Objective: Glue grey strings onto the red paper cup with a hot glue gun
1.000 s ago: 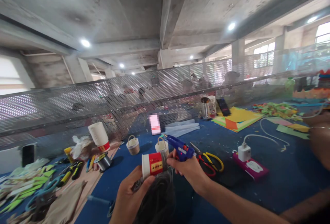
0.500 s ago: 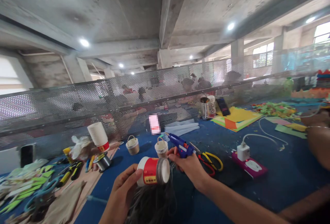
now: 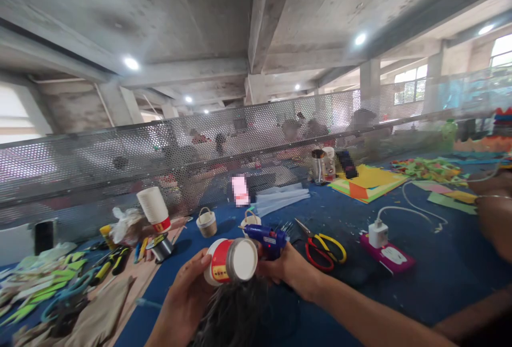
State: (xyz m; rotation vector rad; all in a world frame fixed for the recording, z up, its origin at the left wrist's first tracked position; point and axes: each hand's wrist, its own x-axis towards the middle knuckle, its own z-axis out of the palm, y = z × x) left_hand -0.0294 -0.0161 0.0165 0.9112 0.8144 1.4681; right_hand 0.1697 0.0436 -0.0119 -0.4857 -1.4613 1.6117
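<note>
My left hand point(image 3: 191, 285) is closed around a red and white paper cup point(image 3: 220, 263), tipped on its side with its white base facing right and toward me. Grey yarn wraps the band near the base, and a loose dark grey bundle point(image 3: 234, 309) hangs below the cup. My right hand point(image 3: 286, 272) grips a blue glue gun point(image 3: 264, 236), its nozzle pointing left just above the cup. Whether the nozzle touches the cup I cannot tell. Behind the glue gun a small yarn-wrapped bucket point(image 3: 251, 221) is partly hidden; a similar bucket point(image 3: 207, 224) stands to its left.
Red and yellow-handled scissors point(image 3: 326, 251) lie right of my hand. Beyond are a magenta power bank point(image 3: 390, 255) with a white plug and coloured paper point(image 3: 372, 177). Stacked cups point(image 3: 153, 206), a wire spool point(image 3: 161, 247) and pliers point(image 3: 110, 267) stand left. A person's arm point(image 3: 496, 214) reaches in at right.
The glue gun has come down and left, from behind the cup to close above it. The cup has turned so that more of its base faces me.
</note>
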